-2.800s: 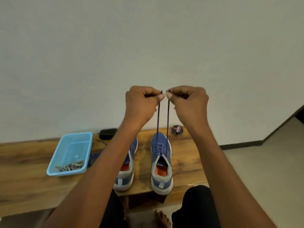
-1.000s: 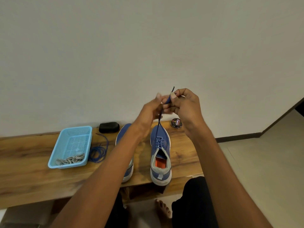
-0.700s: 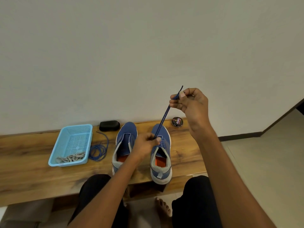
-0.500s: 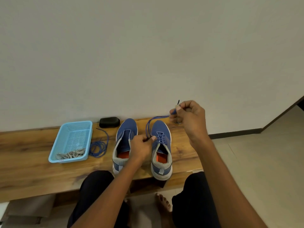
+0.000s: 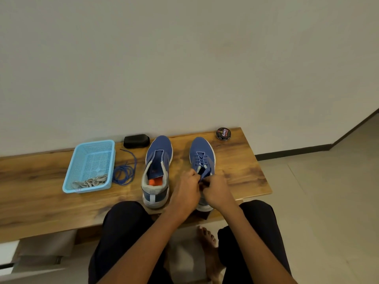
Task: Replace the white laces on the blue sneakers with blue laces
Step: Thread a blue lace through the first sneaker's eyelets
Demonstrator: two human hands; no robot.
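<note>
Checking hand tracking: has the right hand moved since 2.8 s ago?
Yes. The right hand has dropped from high in front of the wall to the right sneaker on the bench.

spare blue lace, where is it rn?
Head view, left of centre: the spare blue lace lies coiled on the wooden bench, between the light blue basket and the unlaced sneaker.

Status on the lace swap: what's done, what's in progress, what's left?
Done: white laces lie in the basket; right sneaker shows blue lacing. In hand: left hand and right hand work its lace ends. Left: left sneaker unlaced; spare blue lace beside the basket.
</note>
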